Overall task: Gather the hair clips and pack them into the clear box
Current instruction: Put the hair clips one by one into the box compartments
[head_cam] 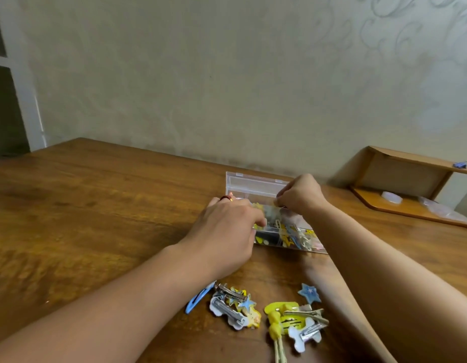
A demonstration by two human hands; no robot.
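The clear box (253, 183) stands open on the wooden table, its lid tilted up at the back, with several colourful hair clips inside. My left hand (227, 231) rests on the box's left end, its fingers reaching into it. My right hand (300, 195) hovers over the box's back edge and pinches a small yellowish clip; what lies under the fingers is hidden. Loose hair clips lie near the table's front: a blue snap clip (197, 301), a star-and-silver cluster (235, 306), a blue star clip (309, 293) and a yellow cluster (292, 323).
A wooden shelf unit (408, 189) stands at the right against the wall, holding a small white dish (391, 197) and a clear bag. The wall runs just behind the box. A window frame (20, 87) is at the far left.
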